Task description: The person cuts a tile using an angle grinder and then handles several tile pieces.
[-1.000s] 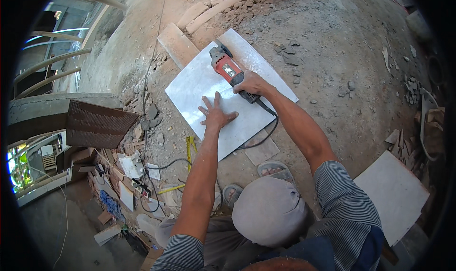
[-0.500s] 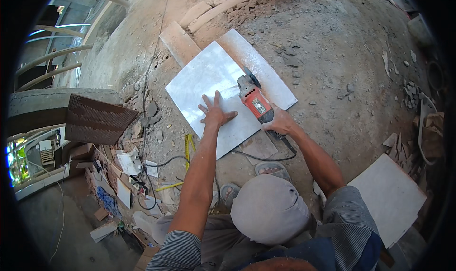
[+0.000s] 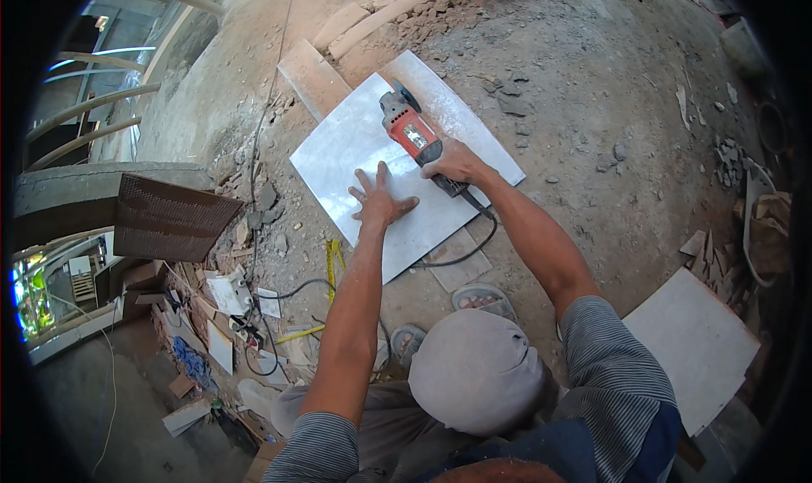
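A red and black angle grinder (image 3: pixel 414 134) is in my right hand (image 3: pixel 461 163), gripped round its rear body. Its dark disc (image 3: pixel 408 96) stands at the far end, over the upper part of a large white tile (image 3: pixel 347 161) on the ground. A dusty line runs across the tile near the disc; whether the disc touches it I cannot tell. My left hand (image 3: pixel 382 204) lies flat on the tile with fingers spread, left of and nearer than the grinder. From the grinder's rear, a black cord (image 3: pixel 486 216) bends down past the tile's near edge.
Another white tile (image 3: pixel 698 348) lies at the lower right, close to broken shards (image 3: pixel 709 263). A yellow folding ruler (image 3: pixel 334 263) and a white power strip (image 3: pixel 228 293) are left of my left forearm. Reddish boards (image 3: pixel 315 77) rest beyond the tile. My sandalled feet (image 3: pixel 482 300) are nearby.
My right hand has pushed the grinder forward and to the left along the tile, from near its middle to close to its far edge. My left hand stays in place.
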The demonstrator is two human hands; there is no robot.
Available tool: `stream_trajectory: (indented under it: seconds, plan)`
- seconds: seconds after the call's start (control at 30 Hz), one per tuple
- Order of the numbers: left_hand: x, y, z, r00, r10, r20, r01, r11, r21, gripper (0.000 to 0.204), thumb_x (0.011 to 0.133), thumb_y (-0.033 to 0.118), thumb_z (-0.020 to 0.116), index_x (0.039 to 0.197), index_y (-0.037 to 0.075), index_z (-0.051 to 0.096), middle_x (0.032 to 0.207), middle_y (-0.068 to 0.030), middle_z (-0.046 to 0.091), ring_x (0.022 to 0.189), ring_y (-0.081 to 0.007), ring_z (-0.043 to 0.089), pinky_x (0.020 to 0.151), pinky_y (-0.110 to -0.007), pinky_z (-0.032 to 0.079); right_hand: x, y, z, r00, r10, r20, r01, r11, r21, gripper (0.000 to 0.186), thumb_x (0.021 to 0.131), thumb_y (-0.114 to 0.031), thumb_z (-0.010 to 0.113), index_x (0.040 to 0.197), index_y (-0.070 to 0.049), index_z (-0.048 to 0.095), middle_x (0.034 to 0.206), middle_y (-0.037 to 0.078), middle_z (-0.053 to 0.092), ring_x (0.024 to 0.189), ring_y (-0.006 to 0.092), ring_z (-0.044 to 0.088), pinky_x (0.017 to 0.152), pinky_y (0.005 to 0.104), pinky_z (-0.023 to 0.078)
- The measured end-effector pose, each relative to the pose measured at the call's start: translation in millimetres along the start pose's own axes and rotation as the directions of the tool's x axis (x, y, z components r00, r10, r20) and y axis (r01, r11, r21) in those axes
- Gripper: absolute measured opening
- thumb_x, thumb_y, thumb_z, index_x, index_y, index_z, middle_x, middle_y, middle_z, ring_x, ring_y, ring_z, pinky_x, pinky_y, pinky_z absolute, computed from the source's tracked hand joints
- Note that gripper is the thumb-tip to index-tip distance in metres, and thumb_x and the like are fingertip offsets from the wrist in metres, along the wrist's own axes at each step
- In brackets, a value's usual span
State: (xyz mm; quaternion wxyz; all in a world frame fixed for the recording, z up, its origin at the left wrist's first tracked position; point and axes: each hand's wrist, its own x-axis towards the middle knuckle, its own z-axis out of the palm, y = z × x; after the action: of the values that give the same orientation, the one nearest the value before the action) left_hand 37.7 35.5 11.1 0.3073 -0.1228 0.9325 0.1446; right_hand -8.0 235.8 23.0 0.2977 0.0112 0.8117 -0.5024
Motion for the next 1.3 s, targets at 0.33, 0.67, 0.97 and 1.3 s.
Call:
stream_trajectory:
  seconds: [0.33, 0.67, 0.97, 1.3]
  plan:
    - [0.9, 2.5, -2.1, 1.0, -0.015, 0.013, 0.015, 1.0, 0.013, 0.12, 0.06, 0.052, 0.083, 0.151, 0.031, 0.008, 0.156, -0.0204, -0.009, 0.139, -0.0538, 0.003, 0.098, -0.076, 0.027, -44.9, 38.6, 8.4, 0.998, -0.017, -0.059, 0.016, 1.0, -0.026, 0.094, 0.054, -0.03, 0.079, 0.132, 0.007, 0.042, 0.109, 0.024, 0.063, 0.095, 0.0332, 0.062, 0.085, 0.0353, 0.049]
    - [1.2, 2.3, -2.2, 0.999, -0.032, 0.035, 0.032, 0.999, -0.003, 0.118, 0.062, 0.05, 0.082, 0.151, 0.033, 0.007, 0.157, -0.0174, -0.012, 0.141, -0.0501, -0.001, 0.1, -0.075, 0.024, -142.4, 75.5, 13.9, 0.998, 0.053, -0.043, -0.053, 0.999, 0.004, 0.078, 0.054, -0.027, 0.078, 0.121, 0.005, 0.052, 0.103, 0.021, 0.064, 0.092, 0.0324, 0.062, 0.085, 0.0359, 0.049]
    - [-0.3, 2.7, -2.7, 0.999, -0.031, 0.031, 0.031, 1.0, 0.001, 0.117, 0.063, 0.05, 0.082, 0.151, 0.033, 0.007, 0.157, -0.0171, -0.011, 0.141, -0.0499, 0.0, 0.1, -0.075, 0.024, -107.4, 64.9, 11.8, 0.997, -0.004, -0.074, 0.005, 1.0, 0.014, 0.078, 0.054, -0.027, 0.077, 0.121, 0.004, 0.052, 0.105, 0.022, 0.064, 0.094, 0.0315, 0.062, 0.085, 0.0352, 0.049]
    - [3.0, -0.8, 2.7, 1.0, -0.002, -0.004, 0.003, 1.0, 0.009, 0.12, 0.058, 0.053, 0.084, 0.151, 0.03, 0.011, 0.156, -0.0208, -0.007, 0.138, -0.0556, 0.003, 0.095, -0.078, 0.027, -53.6, 43.4, 9.7, 0.998, 0.002, -0.056, 0.0, 1.0, 0.027, 0.078, 0.054, -0.03, 0.079, 0.12, 0.004, 0.053, 0.103, 0.02, 0.065, 0.094, 0.0307, 0.062, 0.086, 0.0339, 0.048]
